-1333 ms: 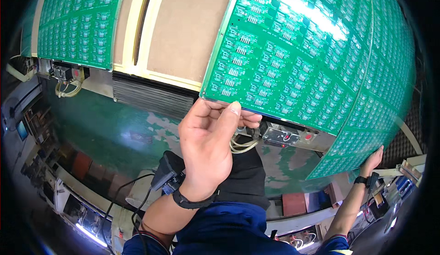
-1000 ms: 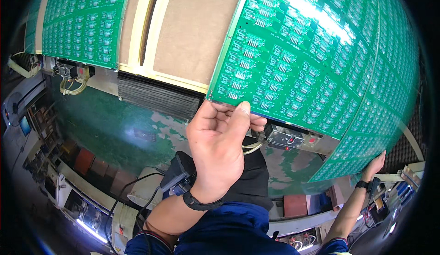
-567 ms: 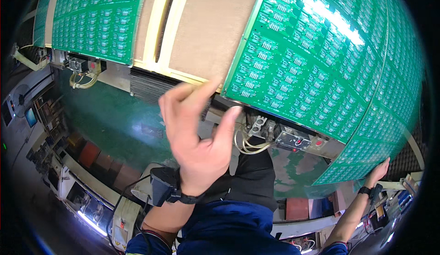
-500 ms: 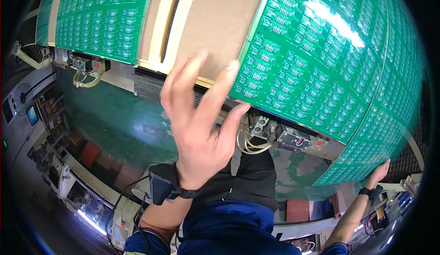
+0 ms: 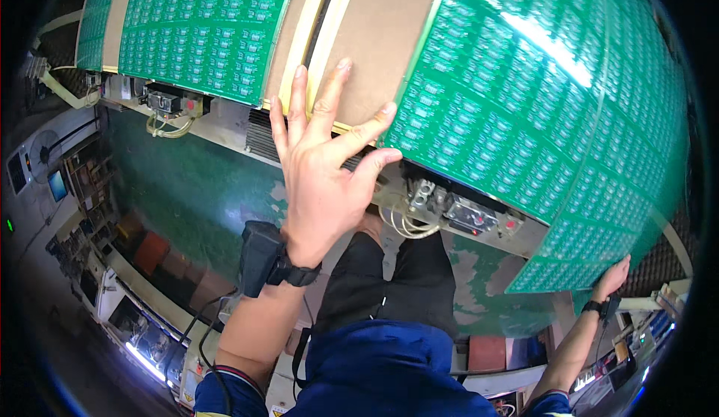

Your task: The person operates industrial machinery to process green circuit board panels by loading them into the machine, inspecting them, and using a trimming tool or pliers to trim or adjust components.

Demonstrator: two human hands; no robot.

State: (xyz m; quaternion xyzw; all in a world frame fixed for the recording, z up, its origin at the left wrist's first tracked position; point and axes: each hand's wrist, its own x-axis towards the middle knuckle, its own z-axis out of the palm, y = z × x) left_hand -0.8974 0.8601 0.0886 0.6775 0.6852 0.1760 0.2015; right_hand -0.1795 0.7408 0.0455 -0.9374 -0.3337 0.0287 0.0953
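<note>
My left hand (image 5: 322, 147) is spread over the front edge of a brown board (image 5: 374, 35) with yellow strips, its fingertips on or just above it. Its thumb and index finger lie beside the near left corner of a large green circuit board panel (image 5: 479, 125), whether touching I cannot tell. Farther right, another green circuit board panel (image 5: 577, 248) reaches out past the front edge. My right hand (image 5: 614, 276) grips this panel at its near right corner; the fingers beneath are hidden.
More green panels (image 5: 202, 35) lie on the left side. Under the front edge sit switch boxes (image 5: 472, 215) with pale tubes, and a black pleated bellows (image 5: 269, 132). A fan (image 5: 45, 147) and a screen (image 5: 57, 185) stand far left. Green floor (image 5: 202, 192) shows below.
The view has shifted, so the left panels appear farther right. My left hand, blurred before, now shows clearly with its fingers spread. My right hand keeps hold of the panel corner.
</note>
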